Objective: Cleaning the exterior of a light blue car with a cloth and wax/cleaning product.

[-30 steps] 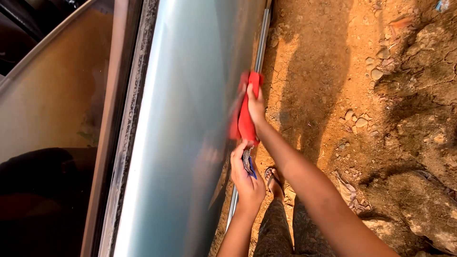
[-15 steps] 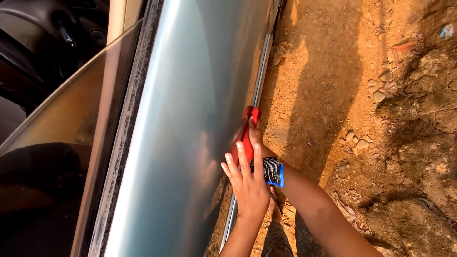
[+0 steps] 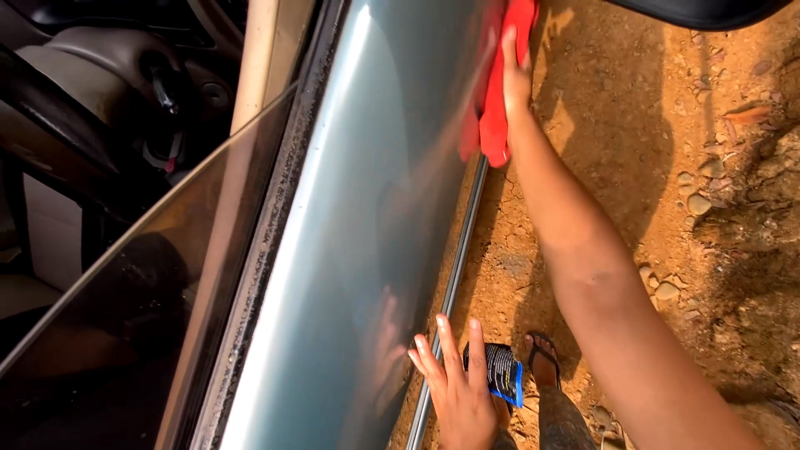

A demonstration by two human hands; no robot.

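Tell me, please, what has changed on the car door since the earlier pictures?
The right hand has swept the red cloth forward along the door panel, away from the left hand. The left hand stays flat against the panel's lower edge, still keeping the small dark packet.

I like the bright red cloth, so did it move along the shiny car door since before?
Yes. The red cloth, under the right hand, slid forward along the grey-green car door, away from the left hand and its small pouch.
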